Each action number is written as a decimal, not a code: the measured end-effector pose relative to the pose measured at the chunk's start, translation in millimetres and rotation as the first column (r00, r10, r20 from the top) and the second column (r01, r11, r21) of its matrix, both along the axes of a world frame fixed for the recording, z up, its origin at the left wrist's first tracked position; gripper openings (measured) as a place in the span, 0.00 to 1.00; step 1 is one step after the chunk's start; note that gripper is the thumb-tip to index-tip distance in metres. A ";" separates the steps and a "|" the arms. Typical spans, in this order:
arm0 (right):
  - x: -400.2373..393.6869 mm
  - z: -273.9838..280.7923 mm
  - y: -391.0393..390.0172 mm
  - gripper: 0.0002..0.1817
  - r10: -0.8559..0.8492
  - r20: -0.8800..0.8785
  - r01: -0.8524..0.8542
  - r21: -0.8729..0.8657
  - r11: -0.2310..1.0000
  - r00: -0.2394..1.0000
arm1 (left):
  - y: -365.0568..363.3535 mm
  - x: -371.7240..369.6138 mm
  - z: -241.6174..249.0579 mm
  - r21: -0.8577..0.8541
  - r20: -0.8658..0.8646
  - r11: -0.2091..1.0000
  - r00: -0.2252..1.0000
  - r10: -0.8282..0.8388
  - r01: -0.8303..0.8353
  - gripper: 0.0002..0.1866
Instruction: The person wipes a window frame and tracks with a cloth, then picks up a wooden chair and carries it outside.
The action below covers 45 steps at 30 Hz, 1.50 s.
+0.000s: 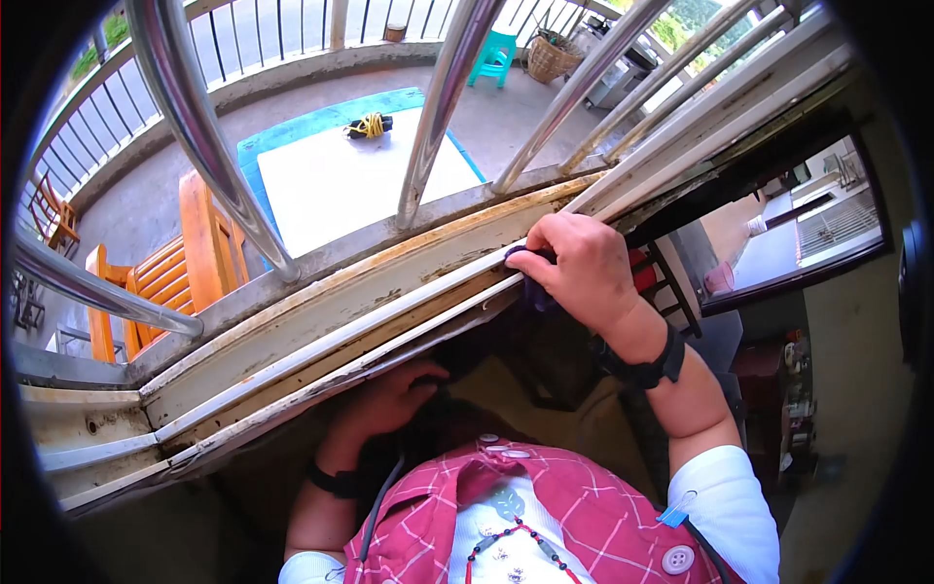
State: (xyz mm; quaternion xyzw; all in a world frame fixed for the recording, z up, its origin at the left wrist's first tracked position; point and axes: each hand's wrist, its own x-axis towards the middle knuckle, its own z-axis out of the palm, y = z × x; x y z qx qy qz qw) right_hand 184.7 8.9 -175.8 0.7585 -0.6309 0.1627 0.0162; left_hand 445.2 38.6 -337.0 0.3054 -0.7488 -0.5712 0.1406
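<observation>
My right hand (581, 265) is closed on a dark purple cloth (538, 294), pressed against the white rail of the window track (360, 318). The cloth hangs partly over the inner edge, and part of it is hidden under my fingers. Brown dirt and stains lie along the track's grooves. Below the sill, in shadow, my left hand (387, 397) hovers with thumb and fingers apart and nothing visible in it. Dark bands circle both wrists.
Shiny metal bars (443, 117) stand just outside the track. Beyond them are a white-topped table (341, 185) with a yellow cord bundle (369, 126), a wooden chair (199, 243) and a green stool (494, 58). A sliding window frame (720, 107) is at right.
</observation>
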 end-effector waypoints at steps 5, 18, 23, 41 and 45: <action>1.0 1.4 12.6 0.10 0.144 -0.108 -0.157 -0.114 0.981 0.984 | -1.4 -1.0 8.4 0.005 0.006 1.000 1.000 0.010 -0.010 0.15; 0.9 -3.1 18.5 0.11 0.019 0.099 -0.010 -0.090 0.996 0.995 | 0.4 -6.1 19.9 0.026 -0.020 0.999 0.999 0.041 -0.040 0.13; 8.5 -14.7 17.0 0.15 -0.240 0.079 0.250 -0.170 0.953 0.968 | 0.1 -10.2 19.3 0.059 -0.025 0.997 0.999 0.046 -0.044 0.12; 23.0 -22.6 23.9 0.03 -0.172 -0.022 0.162 -0.238 0.958 0.985 | 4.2 -11.5 15.4 0.084 -0.084 0.991 0.990 0.110 -0.103 0.13; 38.2 -16.9 17.5 0.03 -0.039 -0.170 0.003 -0.206 0.979 0.985 | 8.1 -2.9 10.2 -0.018 -0.082 0.991 0.988 0.131 -0.133 0.13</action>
